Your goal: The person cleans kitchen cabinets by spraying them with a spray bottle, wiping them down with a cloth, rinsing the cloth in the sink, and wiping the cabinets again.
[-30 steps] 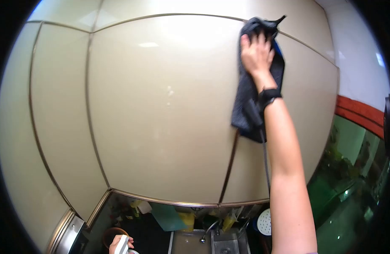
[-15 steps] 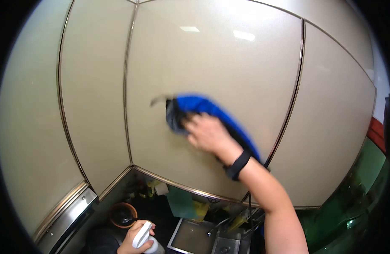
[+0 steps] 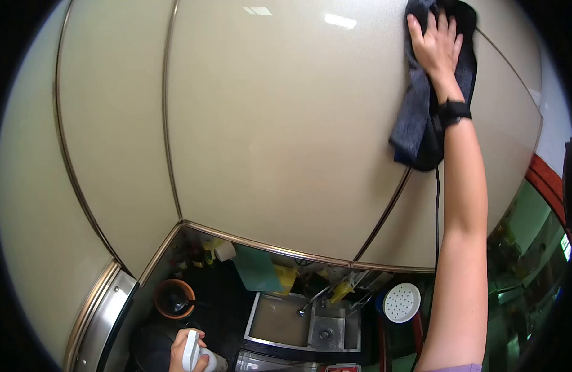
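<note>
My right hand [image 3: 437, 49] lies flat with fingers spread on a dark grey and black cloth [image 3: 413, 118], pressing it to the upper right of a beige cabinet door [image 3: 280, 124]. The cloth hangs down past my wrist across the seam between two doors. A black band [image 3: 453, 114] circles that wrist, and a dark cord [image 3: 437, 211] hangs below. Low in the view, my left hand [image 3: 185, 347] is closed around a spray bottle [image 3: 191, 352] with a white head; the bottle's lower part is partly hidden.
Under the cabinets are a metal sink [image 3: 277, 341], a brown-rimmed pot [image 3: 190, 291], a teal board [image 3: 252, 266] and yellow cloths [image 3: 288, 279]. A white perforated basket [image 3: 402, 302] stands at the right. A steel range hood edge [image 3: 100, 322] juts out at lower left.
My right hand has moved the cloth up and right, from mid-door to the upper right seam. The cloth's blue side is now mostly hidden. My left hand still holds the spray bottle.
</note>
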The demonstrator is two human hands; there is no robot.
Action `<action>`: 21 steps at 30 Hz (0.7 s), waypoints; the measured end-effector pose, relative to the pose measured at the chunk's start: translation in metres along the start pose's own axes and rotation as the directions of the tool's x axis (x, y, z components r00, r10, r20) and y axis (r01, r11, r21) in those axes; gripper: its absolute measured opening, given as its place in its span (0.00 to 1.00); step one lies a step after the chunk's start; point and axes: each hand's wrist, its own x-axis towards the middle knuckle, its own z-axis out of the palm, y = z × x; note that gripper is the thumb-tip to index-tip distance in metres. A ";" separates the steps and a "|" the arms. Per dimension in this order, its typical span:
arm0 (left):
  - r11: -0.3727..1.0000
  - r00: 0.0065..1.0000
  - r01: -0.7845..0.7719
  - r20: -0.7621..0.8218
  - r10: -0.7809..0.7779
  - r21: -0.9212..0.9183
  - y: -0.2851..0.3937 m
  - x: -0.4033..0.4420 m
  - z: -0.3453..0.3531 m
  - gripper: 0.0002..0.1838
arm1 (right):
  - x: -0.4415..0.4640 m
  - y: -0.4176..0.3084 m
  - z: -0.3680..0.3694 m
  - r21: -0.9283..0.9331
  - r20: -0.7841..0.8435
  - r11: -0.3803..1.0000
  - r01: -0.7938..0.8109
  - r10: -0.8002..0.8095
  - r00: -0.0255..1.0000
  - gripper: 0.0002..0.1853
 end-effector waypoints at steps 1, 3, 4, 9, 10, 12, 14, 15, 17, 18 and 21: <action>1.000 1.000 -0.003 -0.016 0.003 0.016 -0.002 0.002 0.000 0.24 | 0.004 0.005 0.016 -0.097 -0.246 0.991 0.092 -0.114 0.963 0.27; 1.000 1.000 0.009 0.000 -0.009 0.007 -0.008 0.004 0.000 0.23 | -0.003 0.016 0.035 0.093 -0.380 0.968 0.235 -0.183 0.907 0.35; 1.000 1.000 0.005 -0.005 -0.005 -0.019 -0.013 0.006 0.002 0.24 | -0.038 0.003 0.019 0.135 -0.381 0.963 0.234 -0.167 0.909 0.31; 0.995 0.999 0.036 0.003 -0.036 -0.090 -0.054 0.003 0.017 0.23 | -0.278 -0.026 -0.052 0.275 0.099 0.937 0.214 -0.250 0.963 0.30; 0.995 0.998 0.069 0.017 -0.068 -0.075 -0.047 0.000 0.017 0.18 | -0.337 -0.029 -0.058 0.297 0.191 0.936 0.190 -0.254 0.948 0.28; 0.998 0.999 0.046 0.012 -0.045 -0.043 -0.032 -0.001 0.016 0.13 | -0.426 -0.032 -0.082 0.545 0.368 0.835 0.077 -0.320 0.873 0.23; 0.991 0.996 0.088 -0.001 -0.089 -0.097 -0.026 -0.011 0.013 0.20 | -0.451 -0.036 -0.099 0.743 0.322 0.662 0.099 -0.484 0.814 0.23; 0.990 0.995 0.096 0.005 -0.096 -0.100 -0.023 -0.018 0.010 0.18 | -0.449 -0.032 -0.102 0.805 0.316 0.585 0.100 -0.565 0.762 0.24; 0.997 0.998 0.062 0.005 -0.062 -0.038 -0.018 -0.026 0.000 0.14 | -0.409 -0.036 -0.104 0.794 0.214 0.578 0.188 -0.555 0.804 0.26; 0.996 0.997 0.075 -0.018 -0.076 -0.055 -0.020 -0.033 -0.002 0.15 | -0.379 -0.037 -0.100 0.817 0.287 0.576 0.019 -0.435 0.854 0.26; 0.989 0.990 0.130 -0.047 -0.134 -0.075 -0.021 -0.047 -0.007 0.14 | -0.275 -0.020 -0.034 0.246 -0.017 0.921 0.302 -0.307 0.952 0.27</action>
